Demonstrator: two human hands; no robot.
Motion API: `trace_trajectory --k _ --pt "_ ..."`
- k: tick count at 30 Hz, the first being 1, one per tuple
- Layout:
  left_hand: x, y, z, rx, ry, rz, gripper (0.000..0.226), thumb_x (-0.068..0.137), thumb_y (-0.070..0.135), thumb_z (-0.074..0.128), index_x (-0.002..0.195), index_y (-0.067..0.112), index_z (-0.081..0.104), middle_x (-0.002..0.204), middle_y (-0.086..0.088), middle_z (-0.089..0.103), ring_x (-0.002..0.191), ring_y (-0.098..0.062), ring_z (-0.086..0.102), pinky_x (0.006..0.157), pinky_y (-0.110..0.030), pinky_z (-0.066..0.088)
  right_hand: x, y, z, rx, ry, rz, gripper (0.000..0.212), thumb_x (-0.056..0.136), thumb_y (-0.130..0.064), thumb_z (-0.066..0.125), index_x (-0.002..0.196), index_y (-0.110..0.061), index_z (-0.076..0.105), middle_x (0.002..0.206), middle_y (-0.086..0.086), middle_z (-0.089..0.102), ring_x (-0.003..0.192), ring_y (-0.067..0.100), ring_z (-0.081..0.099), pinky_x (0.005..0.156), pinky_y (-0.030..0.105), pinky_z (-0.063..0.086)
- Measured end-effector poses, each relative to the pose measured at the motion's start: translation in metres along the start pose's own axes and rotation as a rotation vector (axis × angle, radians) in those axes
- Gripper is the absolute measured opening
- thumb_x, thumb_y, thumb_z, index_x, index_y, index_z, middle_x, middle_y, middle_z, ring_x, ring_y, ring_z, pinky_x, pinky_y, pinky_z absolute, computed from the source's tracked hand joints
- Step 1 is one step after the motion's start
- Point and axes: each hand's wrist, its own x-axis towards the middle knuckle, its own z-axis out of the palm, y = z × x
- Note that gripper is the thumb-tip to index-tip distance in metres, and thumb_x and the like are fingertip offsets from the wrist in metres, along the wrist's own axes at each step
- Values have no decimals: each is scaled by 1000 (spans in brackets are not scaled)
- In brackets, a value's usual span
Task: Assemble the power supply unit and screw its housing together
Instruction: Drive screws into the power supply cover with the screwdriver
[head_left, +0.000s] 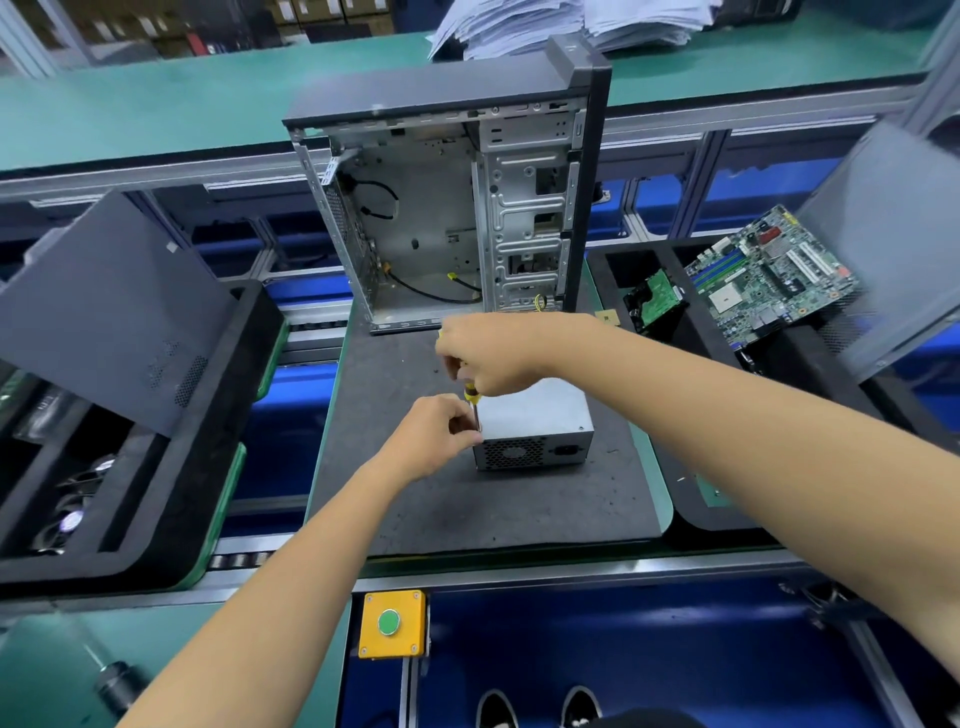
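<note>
A: Left hand (434, 434) position?
B: Fingers curled, pinching the screwdriver (472, 402) shaft at the left top edge of the power supply unit (535, 428).
A: Right hand (493, 356)?
B: Wrapped round the screwdriver's handle, directly above the left; tool upright.
A: Unit location?
B: Flat on the dark foam mat (467, 499), fan grille facing the person.
A: Behind it?
B: Open computer case (447, 208), upright on the mat's far end. Motherboard (769, 273) in the right-hand tray (691, 322).
</note>
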Motion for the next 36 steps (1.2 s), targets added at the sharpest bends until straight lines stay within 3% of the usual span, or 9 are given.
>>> trace_trajectory --k 4,8,11,13,19,24,30,33,36 --pt "-1 0 0 -5 1 -2 5 80 13 73 76 13 69 83 0 66 79 -17 61 74 -28 50 -1 -8 7 -158 119 37 19 98 -24 47 101 -9 58 98 11 59 88 29 56 67 37 45" --pt "-1 -1 -1 1 -17 -9 7 80 13 73 76 15 67 80 2 66 76 -15 60 73 -28 50 -4 -9 11 -231 127 109 36 102 -38 36 109 -7 54 104 13 57 85 32 59 62 35 36" --pt "-2 0 -1 -5 -5 -18 7 80 12 73 75 14 68 82 1 67 76 -14 61 73 -26 50 -8 -5 3 -46 -50 85 24 91 -18 52 108 -2 49 110 15 48 69 27 52 54 31 31" --pt "-3 2 0 -9 8 -20 11 79 11 74 73 17 67 83 2 67 76 -14 61 73 -24 49 -9 -6 0 -75 -50 84 23 87 -9 54 106 3 55 106 19 56 70 29 54 51 27 27" --pt "-3 2 1 -8 18 -43 8 79 12 74 74 18 71 79 4 70 74 -9 62 72 -19 48 -11 -14 6 -243 97 185 30 103 -35 33 100 -11 52 90 8 51 63 23 41 54 33 31" --pt "-3 2 3 -21 47 -76 0 77 12 75 78 11 75 75 8 69 71 -4 62 66 -8 43 -9 -9 1 -5 -31 109 10 85 -4 52 93 -1 47 103 18 50 67 30 47 51 36 34" --pt "-3 5 3 -44 39 -126 5 76 11 76 73 15 74 68 18 63 66 3 60 57 -4 41 -5 -17 4 -258 120 185 26 102 -31 36 96 -10 51 71 3 35 71 27 47 56 32 31" --pt "-5 3 5 -51 57 -148 4 77 13 76 75 14 74 68 15 64 67 1 59 57 -5 41 -6 -13 1 -163 5 155 21 101 -29 41 109 -10 47 94 7 46 68 24 46 56 34 32" --pt "-6 4 5 -72 62 -159 7 77 11 76 73 14 72 68 11 64 65 -1 60 59 -9 42 -6 -14 -3 -23 -69 90 12 88 -5 49 100 -6 49 107 11 49 69 23 48 53 30 31"
